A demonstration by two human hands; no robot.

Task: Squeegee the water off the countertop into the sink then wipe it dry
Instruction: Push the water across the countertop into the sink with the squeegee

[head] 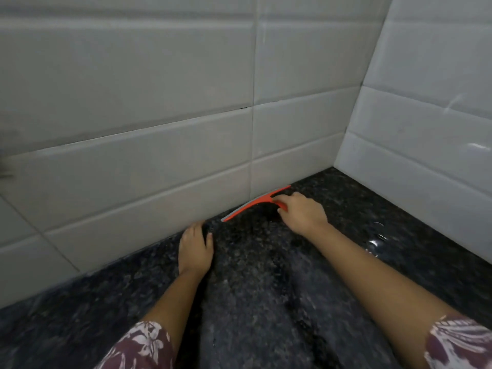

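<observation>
Against the tiled wall, near the corner, the right hand is gripping the red squeegee, its blade lying on the wet dark desk. The left hand is resting flat on the desk, fingers spread, holding nothing.

- Left hand: bare, no rings or watch visible.
- Right hand: bare as well.
- Forearms: uncovered to near the elbows.
- Left sleeve: short, maroon with a white floral print.
- Right sleeve: same maroon fabric, same white flowers.
</observation>
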